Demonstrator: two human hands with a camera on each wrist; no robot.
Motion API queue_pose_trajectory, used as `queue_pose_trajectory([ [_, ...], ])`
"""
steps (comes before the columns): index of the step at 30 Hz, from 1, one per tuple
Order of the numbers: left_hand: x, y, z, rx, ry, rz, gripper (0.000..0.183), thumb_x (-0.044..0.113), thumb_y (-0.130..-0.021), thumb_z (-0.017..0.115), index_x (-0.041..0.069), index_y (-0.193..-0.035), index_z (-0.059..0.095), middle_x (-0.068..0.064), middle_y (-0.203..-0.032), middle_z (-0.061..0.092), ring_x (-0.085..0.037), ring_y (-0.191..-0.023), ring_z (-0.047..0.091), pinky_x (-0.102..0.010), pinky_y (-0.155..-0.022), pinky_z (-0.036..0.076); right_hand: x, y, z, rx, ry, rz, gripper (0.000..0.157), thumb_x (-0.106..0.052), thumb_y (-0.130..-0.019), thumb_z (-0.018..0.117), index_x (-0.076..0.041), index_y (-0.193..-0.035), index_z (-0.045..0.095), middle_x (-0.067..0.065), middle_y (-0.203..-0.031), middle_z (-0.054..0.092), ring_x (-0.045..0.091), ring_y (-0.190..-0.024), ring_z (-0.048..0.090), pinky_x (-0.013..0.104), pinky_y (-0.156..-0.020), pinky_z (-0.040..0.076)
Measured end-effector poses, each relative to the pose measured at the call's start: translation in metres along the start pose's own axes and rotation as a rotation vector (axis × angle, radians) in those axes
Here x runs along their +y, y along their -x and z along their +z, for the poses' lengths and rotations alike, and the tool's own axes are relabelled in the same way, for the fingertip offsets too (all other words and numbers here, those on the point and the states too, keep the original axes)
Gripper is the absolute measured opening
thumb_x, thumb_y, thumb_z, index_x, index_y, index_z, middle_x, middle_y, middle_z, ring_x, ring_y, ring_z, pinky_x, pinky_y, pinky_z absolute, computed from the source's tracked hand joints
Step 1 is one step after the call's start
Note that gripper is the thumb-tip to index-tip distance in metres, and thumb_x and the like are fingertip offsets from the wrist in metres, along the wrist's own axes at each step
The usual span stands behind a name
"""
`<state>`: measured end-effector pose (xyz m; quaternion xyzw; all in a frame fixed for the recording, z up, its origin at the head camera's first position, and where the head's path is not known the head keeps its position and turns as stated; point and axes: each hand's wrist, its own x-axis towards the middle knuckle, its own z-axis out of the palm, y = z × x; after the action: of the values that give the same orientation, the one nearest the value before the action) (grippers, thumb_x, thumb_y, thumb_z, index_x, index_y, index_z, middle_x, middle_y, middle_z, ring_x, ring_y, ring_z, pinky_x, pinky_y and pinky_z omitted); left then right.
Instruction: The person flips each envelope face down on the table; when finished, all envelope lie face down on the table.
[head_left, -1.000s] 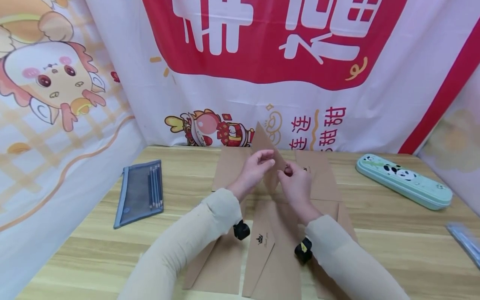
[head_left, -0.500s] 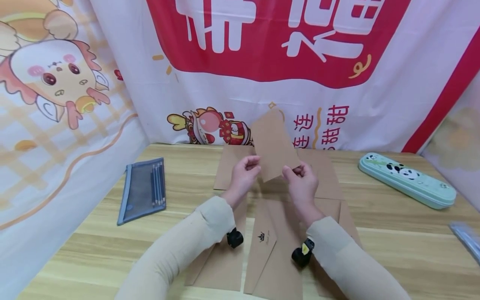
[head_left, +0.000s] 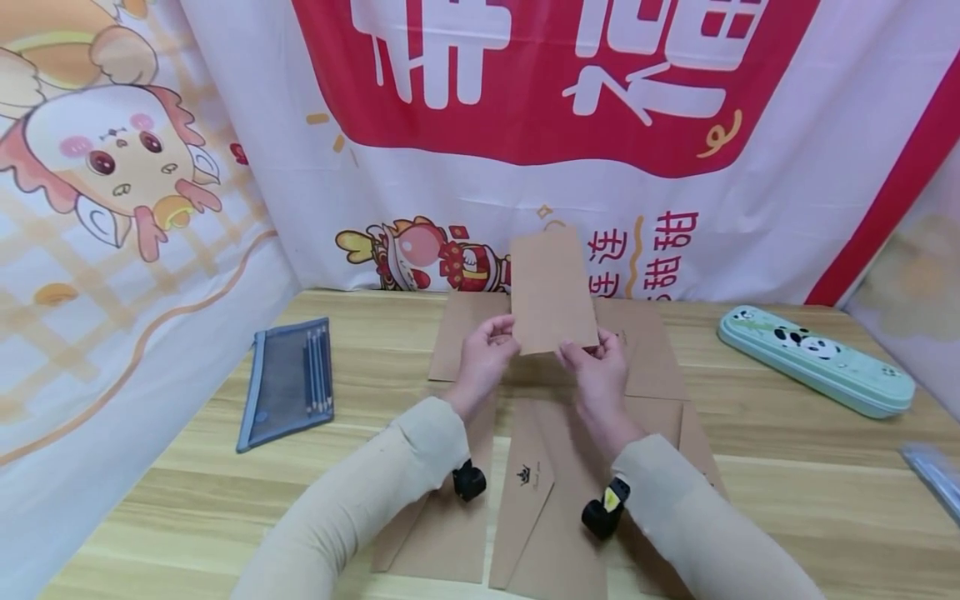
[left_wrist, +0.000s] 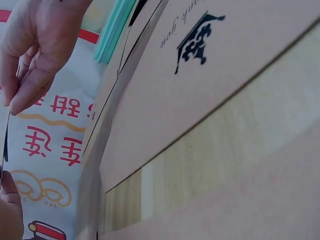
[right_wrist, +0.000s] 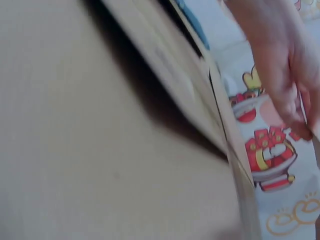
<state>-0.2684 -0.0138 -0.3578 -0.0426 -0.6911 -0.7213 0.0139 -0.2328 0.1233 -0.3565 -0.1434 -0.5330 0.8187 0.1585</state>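
Observation:
Both hands hold up a plain brown kraft envelope (head_left: 553,287), tilted upright above the far part of the table. My left hand (head_left: 482,362) pinches its lower left edge, while my right hand (head_left: 604,383) grips the lower right corner between thumb and fingers. Seen from the left wrist, the envelope (left_wrist: 5,135) is almost edge-on, the right hand (left_wrist: 42,55) above and the left hand (left_wrist: 10,212) below. In the right wrist view the left hand (right_wrist: 285,60) pinches its edge. Below lies a matching envelope (head_left: 558,525) with a crown print and pointed flap.
More brown envelopes lie in rows: front left (head_left: 450,533), back left (head_left: 453,337), back right (head_left: 656,354). A blue mesh pouch (head_left: 281,383) with pencils is at left. A mint panda pencil case (head_left: 817,358) and a clear bluish item (head_left: 930,475) are at right. A printed cloth (head_left: 465,183) hangs behind.
The envelope has turned from nearly edge-on to face me broadly, then straightened upright. My left hand has shifted slightly left and down to its lower left edge; the right hand keeps its grip.

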Motion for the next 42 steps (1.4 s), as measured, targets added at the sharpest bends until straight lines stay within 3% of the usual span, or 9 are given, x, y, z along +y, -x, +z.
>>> queue_pose_trajectory([
  [3,0.001,-0.002,-0.005,-0.016,-0.047,0.003,0.045,-0.008,-0.078,0.059,0.003,-0.121,0.058,-0.011,-0.119,0.059,-0.018,-0.101,0.055,-0.023,-0.081,0.051,-0.007,-0.007,-0.010,-0.106,0.197,0.030,0.063,0.005,-0.079,0.066,-0.009,-0.135,0.041,0.014,-0.113,0.057,0.010,-0.078,0.064,0.024,-0.076,0.055],
  [6,0.001,-0.005,-0.011,-0.052,-0.098,0.003,0.048,-0.009,-0.077,0.059,0.005,-0.123,0.058,-0.011,-0.121,0.058,-0.022,-0.108,0.055,-0.028,-0.086,0.052,-0.017,-0.015,-0.022,-0.245,0.427,0.043,0.075,-0.001,-0.080,0.068,-0.012,-0.144,0.030,0.010,-0.102,0.059,0.008,-0.074,0.065,0.024,-0.074,0.056],
  [10,-0.001,-0.009,-0.016,-0.120,-0.135,-0.042,0.052,-0.011,-0.078,0.057,0.007,-0.127,0.055,-0.011,-0.123,0.056,-0.024,-0.111,0.054,-0.032,-0.089,0.051,-0.029,-0.026,-0.036,-0.404,0.639,0.050,0.078,-0.005,-0.082,0.068,-0.009,-0.147,0.024,0.002,-0.080,0.054,0.014,-0.076,0.068,0.031,-0.078,0.055],
  [14,-0.005,-0.012,-0.016,-0.189,-0.145,-0.111,0.058,-0.015,-0.077,0.055,0.007,-0.131,0.050,-0.012,-0.127,0.053,-0.025,-0.110,0.055,-0.036,-0.089,0.051,-0.034,-0.035,-0.044,-0.506,0.772,0.075,0.079,-0.004,-0.083,0.066,-0.003,-0.147,0.020,0.003,-0.081,0.059,0.020,-0.079,0.068,0.037,-0.081,0.055],
  [18,-0.009,-0.014,-0.015,-0.246,-0.201,-0.165,0.061,-0.016,-0.077,0.055,0.008,-0.132,0.049,-0.010,-0.131,0.051,-0.025,-0.111,0.054,-0.038,-0.089,0.051,-0.032,-0.041,-0.049,-0.558,0.827,0.149,0.078,-0.003,-0.084,0.064,0.003,-0.146,0.016,0.016,-0.084,0.066,0.013,-0.064,0.064,0.032,-0.071,0.057],
  [24,-0.017,-0.013,-0.016,-0.302,-0.299,-0.190,0.056,-0.011,-0.078,0.056,0.004,-0.132,0.049,-0.012,-0.134,0.050,-0.027,-0.119,0.050,-0.033,-0.094,0.048,-0.023,-0.044,-0.054,-0.598,0.856,0.237,0.079,-0.002,-0.084,0.063,0.009,-0.143,0.011,0.011,-0.071,0.064,0.009,-0.054,0.059,0.023,-0.058,0.056],
  [27,-0.020,-0.012,-0.014,-0.317,-0.323,-0.205,0.055,-0.011,-0.079,0.056,0.002,-0.131,0.049,-0.014,-0.133,0.051,-0.027,-0.120,0.049,-0.034,-0.097,0.046,-0.018,-0.045,-0.055,-0.597,0.854,0.261,0.078,0.001,-0.084,0.062,0.012,-0.142,0.011,0.014,-0.077,0.064,0.009,-0.053,0.058,0.023,-0.057,0.056],
  [37,-0.021,-0.011,-0.013,-0.313,-0.411,-0.244,0.050,-0.008,-0.082,0.058,0.002,-0.130,0.050,-0.014,-0.130,0.052,-0.026,-0.122,0.046,-0.038,-0.102,0.041,-0.009,-0.047,-0.057,-0.603,0.815,0.339,0.078,0.001,-0.087,0.059,0.010,-0.143,0.007,0.008,-0.067,0.060,0.009,-0.051,0.057,0.022,-0.053,0.054],
  [42,-0.019,-0.010,-0.014,-0.273,-0.466,-0.230,0.049,-0.005,-0.081,0.061,0.002,-0.129,0.052,-0.014,-0.125,0.055,-0.024,-0.115,0.050,-0.036,-0.096,0.045,-0.009,-0.047,-0.056,-0.607,0.838,0.386,0.078,-0.003,-0.088,0.059,0.005,-0.145,0.008,0.005,-0.066,0.059,0.009,-0.051,0.056,0.021,-0.051,0.053],
])
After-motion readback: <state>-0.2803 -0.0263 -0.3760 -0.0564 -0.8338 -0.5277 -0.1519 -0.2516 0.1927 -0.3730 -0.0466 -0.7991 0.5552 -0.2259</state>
